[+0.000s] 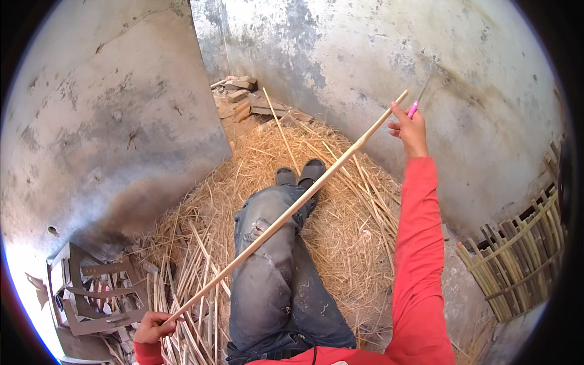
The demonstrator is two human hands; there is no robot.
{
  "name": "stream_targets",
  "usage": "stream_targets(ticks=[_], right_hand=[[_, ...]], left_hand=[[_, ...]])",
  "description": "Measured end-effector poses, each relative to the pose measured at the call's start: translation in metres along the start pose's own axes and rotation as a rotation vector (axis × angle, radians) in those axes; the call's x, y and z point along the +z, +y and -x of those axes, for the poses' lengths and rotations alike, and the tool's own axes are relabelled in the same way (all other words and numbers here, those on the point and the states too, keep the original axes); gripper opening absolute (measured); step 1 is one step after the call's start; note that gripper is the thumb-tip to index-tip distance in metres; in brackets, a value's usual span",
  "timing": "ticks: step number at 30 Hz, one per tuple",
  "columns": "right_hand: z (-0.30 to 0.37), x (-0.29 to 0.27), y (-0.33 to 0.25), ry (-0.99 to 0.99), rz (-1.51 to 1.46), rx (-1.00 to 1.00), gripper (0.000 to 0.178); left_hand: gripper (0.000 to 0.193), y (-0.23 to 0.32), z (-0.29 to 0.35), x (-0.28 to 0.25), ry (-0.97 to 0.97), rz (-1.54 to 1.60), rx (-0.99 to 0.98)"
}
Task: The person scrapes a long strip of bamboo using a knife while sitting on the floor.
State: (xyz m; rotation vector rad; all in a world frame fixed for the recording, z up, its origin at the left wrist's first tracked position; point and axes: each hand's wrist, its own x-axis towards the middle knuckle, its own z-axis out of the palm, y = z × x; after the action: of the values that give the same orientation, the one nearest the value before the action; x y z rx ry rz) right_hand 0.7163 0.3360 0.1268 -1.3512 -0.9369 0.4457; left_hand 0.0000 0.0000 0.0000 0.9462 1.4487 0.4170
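Note:
A long, pale wooden stick [304,198] slants across my legs, low at the left and high at the right. Its lower end sits in my closed left hand [154,328]. My right hand [411,128], raised near the far wall, has its thumb and fingers at the stick's upper end. That same hand holds a pink-handled knife [414,109], whose thin blade points up and away. The palm side of the right hand's grip is partly hidden.
Straw and shavings [347,243] cover the floor around my outstretched legs [261,286]. Several loose sticks [194,304] lie at the left. A broken dark frame [79,292] stands beyond them. At right is a slatted wooden basket-like piece [517,255]; bricks [240,91] lie by the worn walls.

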Motion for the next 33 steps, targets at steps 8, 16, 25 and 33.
stream_targets(ticks=[8, 16, 25, 33], right_hand=[[0.107, 0.038, -0.031, -0.349, -0.379, -0.110, 0.038], [0.184, 0.062, -0.030, -0.552, -0.238, -0.008, 0.037], [0.208, 0.038, -0.027, -0.554, -0.019, -0.115, 0.035], [0.211, 0.048, -0.029, -0.648, -0.027, -0.033, 0.035]], left_hand=[[0.052, 0.083, -0.015, 0.076, 0.282, -0.252, 0.449], [0.039, 0.181, -0.061, 0.185, 0.309, -0.397, 0.874], [0.018, 0.176, -0.063, 0.190, 0.508, -0.455, 0.845], [0.022, 0.186, -0.072, 0.201, 0.591, -0.461, 1.013]])
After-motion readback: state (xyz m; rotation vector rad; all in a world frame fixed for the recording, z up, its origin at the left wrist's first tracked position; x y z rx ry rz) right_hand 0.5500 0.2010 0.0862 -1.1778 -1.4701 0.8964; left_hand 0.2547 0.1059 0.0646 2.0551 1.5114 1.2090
